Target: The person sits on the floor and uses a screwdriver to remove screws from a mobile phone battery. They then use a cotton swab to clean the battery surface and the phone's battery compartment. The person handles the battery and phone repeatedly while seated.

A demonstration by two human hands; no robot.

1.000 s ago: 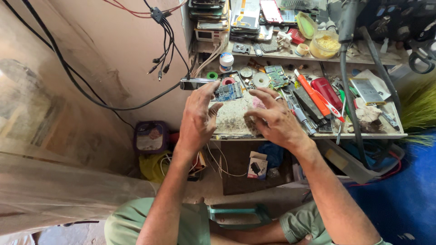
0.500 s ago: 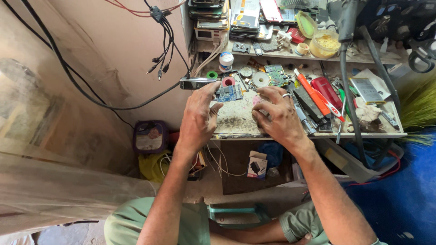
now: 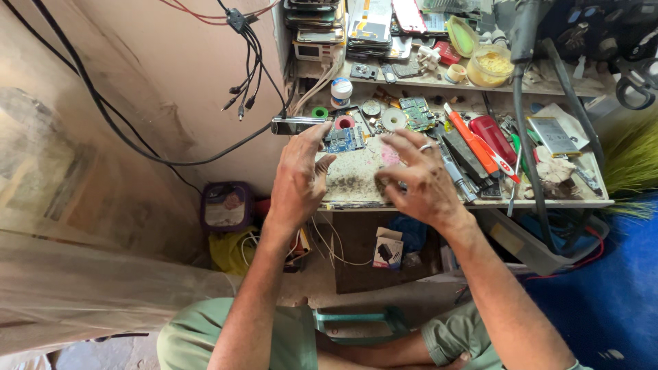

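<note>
the left hand [image 3: 299, 175] is hovering with loose, parted fingers, its fingertips touching the blue board [image 3: 344, 140] lying on the bench [image 3: 356, 179]. the right hand [image 3: 419, 179] is spreading wide over the bench, holding nothing, beside an orange tool [image 3: 474, 142].

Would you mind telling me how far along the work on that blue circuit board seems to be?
Done: the blue circuit board lies bare on the worn mat. In hand: the left hand touches the board's edge; the right hand hovers spread beside it, holding nothing visible. Left: the board sits uncased, with the orange-handled cutter unused.
</note>
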